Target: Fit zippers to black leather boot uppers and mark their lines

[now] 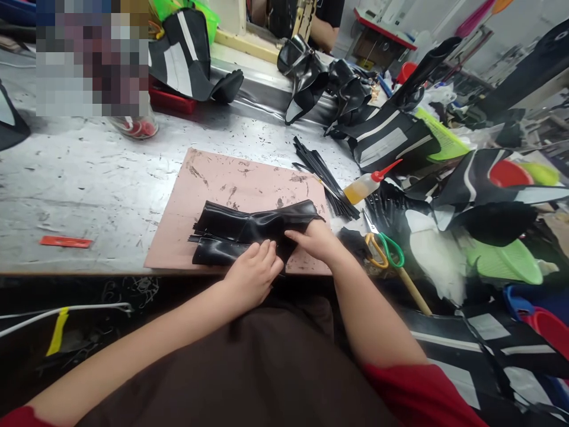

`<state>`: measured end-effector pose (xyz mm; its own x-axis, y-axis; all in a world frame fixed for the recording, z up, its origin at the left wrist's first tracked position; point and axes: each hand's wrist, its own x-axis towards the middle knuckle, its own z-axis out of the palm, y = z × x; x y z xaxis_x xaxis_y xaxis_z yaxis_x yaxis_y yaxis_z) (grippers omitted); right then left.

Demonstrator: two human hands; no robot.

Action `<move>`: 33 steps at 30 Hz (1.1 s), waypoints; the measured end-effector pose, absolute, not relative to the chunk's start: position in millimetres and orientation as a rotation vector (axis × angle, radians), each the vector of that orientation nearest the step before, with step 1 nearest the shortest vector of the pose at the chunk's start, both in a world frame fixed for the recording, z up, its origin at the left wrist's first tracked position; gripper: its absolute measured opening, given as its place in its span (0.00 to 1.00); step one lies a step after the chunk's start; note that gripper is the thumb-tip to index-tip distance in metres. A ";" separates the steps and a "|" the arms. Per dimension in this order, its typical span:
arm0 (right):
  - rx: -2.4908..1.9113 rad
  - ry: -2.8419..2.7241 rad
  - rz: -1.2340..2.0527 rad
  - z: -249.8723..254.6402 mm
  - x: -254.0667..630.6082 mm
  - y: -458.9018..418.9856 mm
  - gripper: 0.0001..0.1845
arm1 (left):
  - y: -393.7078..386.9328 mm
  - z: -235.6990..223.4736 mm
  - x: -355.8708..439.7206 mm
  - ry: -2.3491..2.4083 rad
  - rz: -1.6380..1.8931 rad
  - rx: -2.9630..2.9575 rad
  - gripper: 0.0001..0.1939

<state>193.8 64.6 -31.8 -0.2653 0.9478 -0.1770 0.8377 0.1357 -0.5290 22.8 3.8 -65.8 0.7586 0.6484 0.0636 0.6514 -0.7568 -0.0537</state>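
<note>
A glossy black leather boot upper [262, 226] lies across a pinkish cutting board [222, 175] at the table's front edge. Two leather flaps run side by side toward the left, with a dark gap between them. My left hand [255, 268] presses on the nearer flap, its fingers bent together over the leather. At the right end, my right hand [315, 238] grips the upper, thumb on top and the other fingers hidden by the leather.
Right of the board are black strips [326, 178], a glue bottle [362, 187] with a red nozzle and scissors [384, 248]. An orange-red tool [66, 241] lies left. More boot uppers [309, 77] stand behind. A person's arm [324, 32] shows at the back.
</note>
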 end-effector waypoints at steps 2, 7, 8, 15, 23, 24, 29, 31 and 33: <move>-1.712 -2.152 0.861 -35.8 198.5 69.9 0.16 | 3.9 -65.5 21.2 -1.074 -0.051 -2.894 0.21; -1.645 -2.022 1.023 -47.2 208.8 74.9 0.17 | 3.8 -64.0 17.7 -1.111 -0.061 -2.946 0.23; -1.625 -2.004 1.051 -48.6 210.5 75.6 0.17 | 4.3 -63.3 18.1 -1.111 -0.051 -2.948 0.23; -1.485 -2.038 1.120 -49.6 218.0 84.3 0.20 | 11.2 -54.6 27.7 -1.074 0.052 -2.916 0.22; -1.575 -2.234 0.737 -65.0 219.8 74.0 0.18 | 11.4 -53.4 26.6 -1.103 -0.006 -2.921 0.22; -1.577 -2.262 0.646 -68.3 220.6 71.9 0.19 | 11.5 -53.8 26.4 -1.109 -0.015 -2.924 0.22; -1.613 -2.460 0.257 -81.2 223.7 66.3 0.25 | 14.3 -58.1 23.0 -1.157 -0.089 -2.969 0.22; -1.611 -2.530 0.214 -79.9 224.3 65.2 0.27 | 16.9 -57.6 15.7 -1.192 -0.138 -3.023 0.23; -1.617 -2.551 0.237 -73.4 228.3 63.5 0.27 | 20.4 -53.2 2.0 -1.225 -0.201 -3.100 0.23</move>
